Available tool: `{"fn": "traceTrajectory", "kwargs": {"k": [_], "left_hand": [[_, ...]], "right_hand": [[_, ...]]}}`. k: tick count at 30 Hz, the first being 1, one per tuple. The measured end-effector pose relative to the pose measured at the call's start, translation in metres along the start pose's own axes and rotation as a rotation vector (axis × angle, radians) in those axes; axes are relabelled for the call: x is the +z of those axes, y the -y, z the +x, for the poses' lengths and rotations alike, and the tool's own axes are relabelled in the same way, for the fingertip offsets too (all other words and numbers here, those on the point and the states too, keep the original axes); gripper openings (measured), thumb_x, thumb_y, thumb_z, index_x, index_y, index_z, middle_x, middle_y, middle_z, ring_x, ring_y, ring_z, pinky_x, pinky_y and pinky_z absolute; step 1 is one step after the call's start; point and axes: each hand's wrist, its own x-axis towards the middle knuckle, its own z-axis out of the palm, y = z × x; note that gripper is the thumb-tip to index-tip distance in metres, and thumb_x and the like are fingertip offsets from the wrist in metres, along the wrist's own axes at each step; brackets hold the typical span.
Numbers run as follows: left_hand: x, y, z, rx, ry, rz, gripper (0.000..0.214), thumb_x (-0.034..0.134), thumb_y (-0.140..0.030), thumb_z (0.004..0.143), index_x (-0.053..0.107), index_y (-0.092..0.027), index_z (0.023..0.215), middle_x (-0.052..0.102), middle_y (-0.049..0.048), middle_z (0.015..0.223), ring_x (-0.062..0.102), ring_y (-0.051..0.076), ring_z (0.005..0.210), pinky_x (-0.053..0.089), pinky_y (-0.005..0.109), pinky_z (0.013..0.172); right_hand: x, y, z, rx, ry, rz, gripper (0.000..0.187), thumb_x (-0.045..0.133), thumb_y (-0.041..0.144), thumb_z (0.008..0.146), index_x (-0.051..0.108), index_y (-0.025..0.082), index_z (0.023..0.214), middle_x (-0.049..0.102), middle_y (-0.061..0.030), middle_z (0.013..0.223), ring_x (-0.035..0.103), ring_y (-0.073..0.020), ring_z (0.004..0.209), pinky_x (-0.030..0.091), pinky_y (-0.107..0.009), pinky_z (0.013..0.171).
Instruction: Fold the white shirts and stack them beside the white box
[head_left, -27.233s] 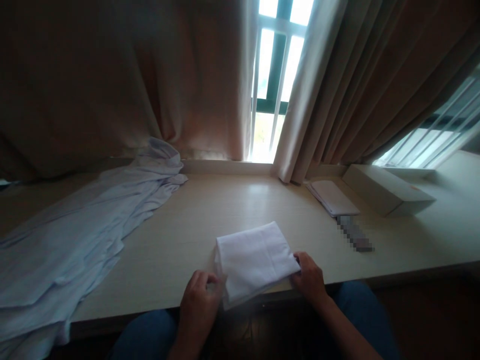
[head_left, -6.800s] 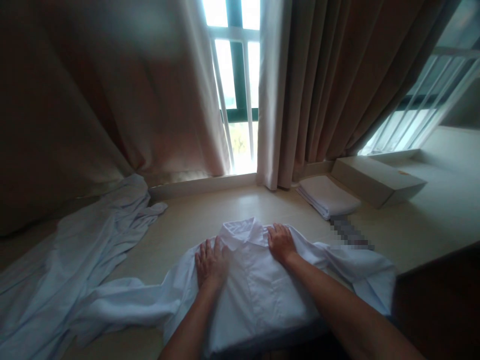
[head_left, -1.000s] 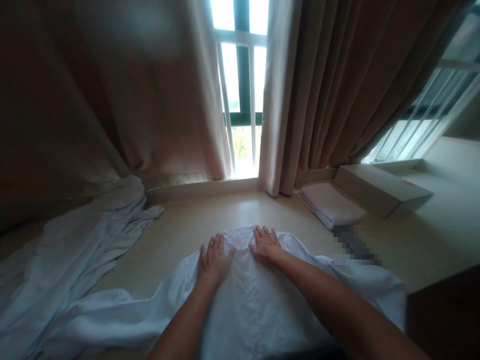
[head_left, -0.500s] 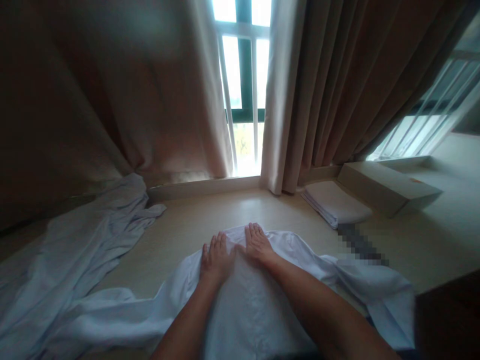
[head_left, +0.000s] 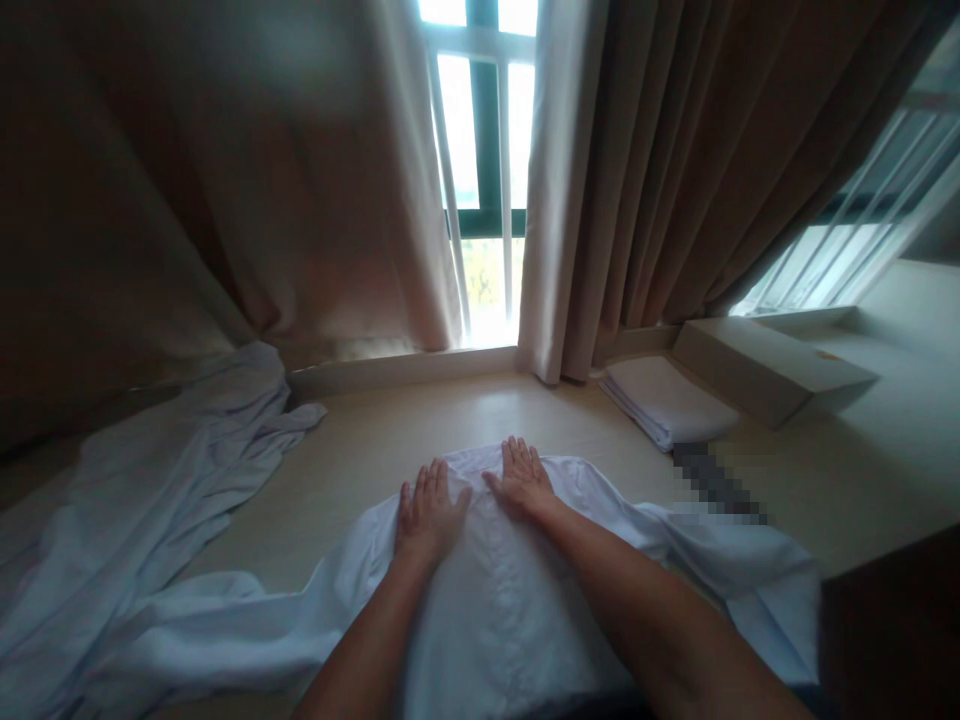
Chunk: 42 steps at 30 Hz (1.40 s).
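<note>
A white shirt [head_left: 510, 610] lies spread on the pale table [head_left: 360, 450] right in front of me, its sleeves trailing off to the left and right. My left hand [head_left: 427, 515] rests flat on the cloth near its far edge, fingers stretched out. Close beside it, my right hand [head_left: 521, 482] lies flat on the same far edge, fingers spread. Neither hand grips the cloth.
A heap of pale blue-white garments [head_left: 127, 500] covers the table's left side. A folded white cloth [head_left: 667, 405] and a long flat box [head_left: 765, 368] sit at the back right below the curtains [head_left: 675, 170]. A blurred-out object [head_left: 716, 485] lies near the folded cloth.
Since half a second ago my right hand has slid a little to the right along the shirt's far edge. My left hand has stayed where it was. The view shifted slightly.
</note>
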Motion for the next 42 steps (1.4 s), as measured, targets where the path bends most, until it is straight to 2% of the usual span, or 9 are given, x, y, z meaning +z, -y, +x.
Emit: {"fn": "traceTrajectory", "kwargs": {"k": [3, 6, 12, 16, 19, 27, 31, 35, 42], "left_hand": [[0.005, 0.001, 0.001, -0.011, -0.014, -0.014, 0.074, 0.021, -0.056, 0.090, 0.023, -0.012, 0.150, 0.021, 0.0082, 0.157, 0.016, 0.024, 0.145, 0.009, 0.048, 0.118], [0.005, 0.002, 0.002, -0.014, -0.017, -0.021, 0.075, 0.021, -0.057, 0.090, 0.023, -0.012, 0.150, 0.021, 0.0087, 0.157, 0.016, 0.023, 0.145, 0.008, 0.047, 0.118], [0.000, 0.001, 0.001, -0.009, -0.019, -0.009, 0.076, 0.022, -0.058, 0.090, 0.024, -0.011, 0.149, 0.023, 0.0107, 0.156, 0.018, 0.024, 0.145, 0.010, 0.048, 0.117], [0.001, 0.001, 0.000, 0.012, -0.036, -0.009, 0.075, 0.022, -0.058, 0.090, 0.026, -0.012, 0.149, 0.024, 0.0105, 0.156, 0.018, 0.025, 0.145, 0.012, 0.049, 0.117], [0.003, 0.001, 0.000, 0.015, -0.055, -0.029, 0.074, 0.025, -0.058, 0.090, 0.028, -0.012, 0.148, 0.026, 0.0111, 0.155, 0.020, 0.026, 0.144, 0.014, 0.049, 0.116], [-0.003, 0.006, -0.008, 0.133, -0.326, -0.109, 0.067, 0.032, -0.055, 0.091, 0.039, -0.010, 0.141, 0.040, 0.0151, 0.148, 0.028, 0.026, 0.141, 0.018, 0.047, 0.116], [-0.009, 0.005, -0.012, 0.177, -0.267, -0.127, 0.061, 0.035, -0.057, 0.090, 0.048, -0.016, 0.134, 0.048, 0.0119, 0.143, 0.036, 0.025, 0.136, 0.022, 0.043, 0.115], [-0.012, 0.002, -0.013, 0.161, -0.158, -0.120, 0.061, 0.038, -0.058, 0.088, 0.048, -0.019, 0.134, 0.048, 0.0097, 0.143, 0.040, 0.024, 0.133, 0.025, 0.041, 0.114], [-0.012, 0.001, -0.012, 0.155, -0.121, -0.103, 0.071, 0.035, -0.066, 0.086, 0.045, -0.018, 0.137, 0.043, 0.0096, 0.147, 0.035, 0.023, 0.136, 0.022, 0.040, 0.115]], "right_hand": [[0.000, 0.004, 0.001, 0.031, 0.027, -0.010, 0.082, 0.019, 0.064, 0.093, 0.009, 0.008, 0.153, 0.002, -0.0112, 0.159, -0.005, -0.0232, 0.146, -0.009, -0.044, 0.115], [-0.005, 0.008, -0.001, 0.036, 0.017, -0.007, 0.082, 0.020, 0.064, 0.093, 0.011, 0.008, 0.153, 0.002, -0.0104, 0.159, -0.005, -0.0228, 0.146, -0.007, -0.043, 0.115], [-0.012, -0.002, -0.023, -0.049, -0.143, 0.004, 0.061, 0.019, 0.046, 0.099, 0.030, 0.012, 0.148, 0.021, -0.0107, 0.156, 0.010, -0.0209, 0.145, 0.000, -0.042, 0.116], [-0.010, -0.011, -0.033, -0.059, -0.073, 0.011, 0.069, 0.030, 0.054, 0.095, 0.030, 0.011, 0.148, 0.022, -0.0126, 0.156, 0.013, -0.0243, 0.145, 0.002, -0.042, 0.116], [-0.005, -0.010, -0.030, -0.001, -0.043, 0.012, 0.071, 0.024, 0.056, 0.096, 0.022, 0.012, 0.151, 0.013, -0.0101, 0.158, 0.006, -0.0230, 0.146, -0.002, -0.042, 0.116], [-0.004, -0.003, -0.022, 0.073, -0.014, -0.011, 0.071, 0.017, 0.056, 0.096, 0.012, 0.013, 0.153, 0.002, -0.0069, 0.159, -0.006, -0.0195, 0.146, -0.011, -0.041, 0.114], [-0.005, -0.001, -0.023, 0.073, -0.019, -0.018, 0.072, 0.016, 0.055, 0.096, 0.012, 0.012, 0.153, 0.004, -0.0078, 0.159, -0.005, -0.0197, 0.146, -0.011, -0.041, 0.114], [-0.006, -0.001, -0.025, 0.075, -0.022, -0.022, 0.072, 0.015, 0.055, 0.096, 0.012, 0.012, 0.153, 0.005, -0.0076, 0.159, -0.003, -0.0196, 0.146, -0.011, -0.040, 0.114], [-0.006, -0.001, -0.023, 0.084, -0.019, -0.020, 0.071, 0.017, 0.055, 0.096, 0.013, 0.013, 0.153, 0.004, -0.0072, 0.159, -0.004, -0.0204, 0.146, -0.010, -0.041, 0.114]]}}
